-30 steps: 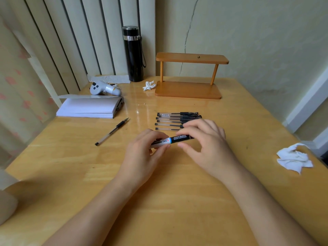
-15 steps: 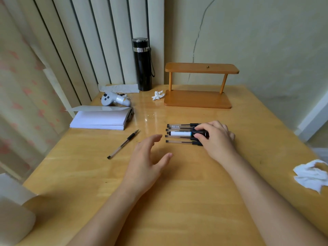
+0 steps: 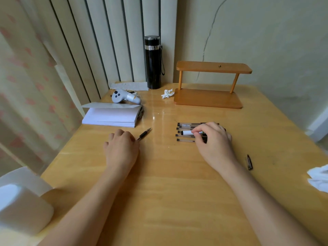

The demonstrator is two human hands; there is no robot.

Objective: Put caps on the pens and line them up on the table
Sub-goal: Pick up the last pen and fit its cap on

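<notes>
Several capped pens (image 3: 185,124) lie in a row parallel to each other at the table's middle right. My right hand (image 3: 213,141) rests over the row's right end, its fingertips pinching a white-barrelled marker (image 3: 186,133) that lies among them. To the left, my left hand (image 3: 121,148) is curled down over the rear of a loose uncapped pen (image 3: 144,134); only the pen's grip and tip stick out toward the far right. A single black cap (image 3: 249,162) lies on the wooden table (image 3: 168,201) to the right of my right wrist.
A white notepad (image 3: 110,117) and a grey controller (image 3: 124,97) lie at the far left. A black flask (image 3: 152,63), a crumpled tissue (image 3: 166,94) and a wooden shelf (image 3: 207,98) stand at the back. Another tissue (image 3: 317,178) lies at the right edge, a white roll (image 3: 21,206) at the lower left.
My left hand let go of the marker and moved left onto the loose pen. My right hand carried the marker away from me and laid it in the row.
</notes>
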